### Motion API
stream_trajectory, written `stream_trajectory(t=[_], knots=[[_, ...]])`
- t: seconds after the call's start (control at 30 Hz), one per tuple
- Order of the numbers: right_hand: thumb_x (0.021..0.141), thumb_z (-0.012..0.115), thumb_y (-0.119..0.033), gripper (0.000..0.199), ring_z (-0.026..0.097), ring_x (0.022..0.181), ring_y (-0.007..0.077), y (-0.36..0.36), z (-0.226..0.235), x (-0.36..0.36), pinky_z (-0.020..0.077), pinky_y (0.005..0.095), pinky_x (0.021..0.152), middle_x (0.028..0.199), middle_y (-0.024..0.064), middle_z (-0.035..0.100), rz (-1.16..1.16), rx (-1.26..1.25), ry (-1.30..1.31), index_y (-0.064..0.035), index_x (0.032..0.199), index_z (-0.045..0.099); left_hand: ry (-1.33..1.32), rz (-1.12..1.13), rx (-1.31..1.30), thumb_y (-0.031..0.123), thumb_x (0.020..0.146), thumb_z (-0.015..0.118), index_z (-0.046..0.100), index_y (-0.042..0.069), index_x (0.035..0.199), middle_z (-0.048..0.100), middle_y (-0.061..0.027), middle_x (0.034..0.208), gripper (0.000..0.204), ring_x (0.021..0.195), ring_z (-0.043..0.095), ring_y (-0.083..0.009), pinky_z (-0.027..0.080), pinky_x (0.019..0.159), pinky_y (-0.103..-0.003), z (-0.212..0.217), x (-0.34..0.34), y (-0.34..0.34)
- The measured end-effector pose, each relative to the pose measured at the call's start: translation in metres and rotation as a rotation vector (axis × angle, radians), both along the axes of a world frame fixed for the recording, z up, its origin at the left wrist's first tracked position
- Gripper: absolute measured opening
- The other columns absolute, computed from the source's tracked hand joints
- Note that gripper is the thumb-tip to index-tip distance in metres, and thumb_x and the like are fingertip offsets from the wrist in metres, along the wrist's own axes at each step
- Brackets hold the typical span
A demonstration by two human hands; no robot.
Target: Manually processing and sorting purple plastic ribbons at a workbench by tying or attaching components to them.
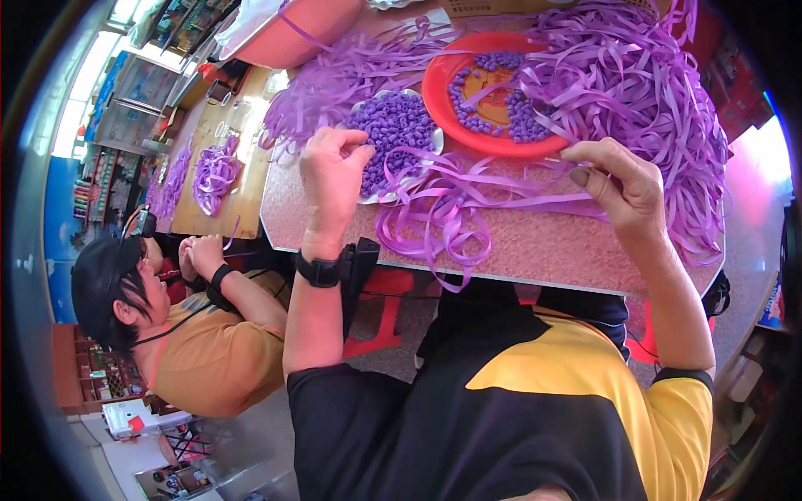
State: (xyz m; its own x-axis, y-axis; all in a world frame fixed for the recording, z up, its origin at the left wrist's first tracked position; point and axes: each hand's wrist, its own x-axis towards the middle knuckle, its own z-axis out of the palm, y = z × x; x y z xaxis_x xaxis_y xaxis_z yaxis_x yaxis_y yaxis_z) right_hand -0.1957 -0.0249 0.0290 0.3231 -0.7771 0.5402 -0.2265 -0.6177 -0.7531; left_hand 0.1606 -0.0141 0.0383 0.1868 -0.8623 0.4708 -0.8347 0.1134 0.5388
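Note:
My left hand [332, 179] is closed in a pinch at the left edge of a heap of small purple beads [399, 121]. Whatever lies between its fingertips is too small to make out. A pale scalloped dish [438, 140] holds the heap. Near the front rim of a red plate [535, 149], my right hand [622, 185] pinches what looks like a thin purple ribbon [541, 169] between thumb and forefinger. More purple beads [528, 121] lie scattered on that plate. Loops of purple ribbon [447, 238] rest on the table between my hands and hang over its front edge.
A large tangle of purple ribbons [635, 108] covers the right side of the pink table [330, 224]. Another ribbon pile [313, 96] and a pink basin [305, 33] are at the back left. A person [209, 351] sits left, beside a wooden table [242, 179] with ribbon bundles.

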Motion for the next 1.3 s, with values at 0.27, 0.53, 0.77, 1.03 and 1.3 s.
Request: stream_trajectory(t=[0.27,0.53,0.77,1.03,1.3], knots=[[0.087,0.069,0.001,0.015,0.050,0.070,0.0049,0.002,-0.003,-0.003,0.0394,0.0207,0.064,0.075,-0.0018,0.056,-0.024,0.067,0.025,-0.0027,0.101,0.069,-0.404,0.079,0.114,0.015,0.071,0.080,0.074,0.005,0.089,0.065,-0.0113,0.091,0.021,0.093,0.061,-0.0316,0.050,0.080,-0.043,-0.014,-0.001,-0.003],[0.085,0.069,0.003,0.016,0.051,0.070,0.0055,0.005,-0.001,-0.003,0.0400,0.0206,0.065,0.076,-0.0001,0.057,-0.015,0.052,-0.003,-0.0022,0.100,0.069,-0.272,0.028,-0.011,0.008,0.076,0.077,0.073,0.004,0.085,0.066,-0.0074,0.084,0.011,0.078,0.064,-0.0262,0.051,0.069,-0.037,-0.015,-0.009,0.003],[0.085,0.064,0.012,0.022,0.062,0.077,0.0145,0.006,0.001,-0.004,0.0491,0.0253,0.071,0.087,0.0080,0.066,0.064,-0.047,-0.042,0.0004,0.102,0.070,1.350,-0.487,0.332,0.001,0.092,0.064,0.065,-0.005,0.106,0.070,-0.0138,0.091,0.015,0.071,0.065,-0.0164,0.051,0.057,-0.027,0.010,-0.083,0.026],[0.085,0.063,0.010,0.020,0.067,0.079,0.0197,0.006,0.005,-0.010,0.0534,0.0293,0.071,0.086,0.0102,0.067,0.100,-0.094,0.013,0.0005,0.102,0.069,1.593,-0.602,0.468,0.001,0.092,0.065,0.063,-0.003,0.115,0.069,-0.0111,0.098,0.023,0.083,0.067,-0.0160,0.052,0.064,-0.028,-0.007,-0.140,0.031],[0.082,0.066,0.009,0.020,0.068,0.076,0.0221,0.007,0.004,-0.009,0.0531,0.0302,0.067,0.084,0.0099,0.068,0.041,-0.121,0.053,-0.0018,0.098,0.070,1.551,-0.624,0.441,0.003,0.092,0.066,0.063,-0.003,0.114,0.069,-0.0100,0.095,0.023,0.081,0.066,-0.0154,0.052,0.063,-0.028,-0.005,-0.152,0.034]])
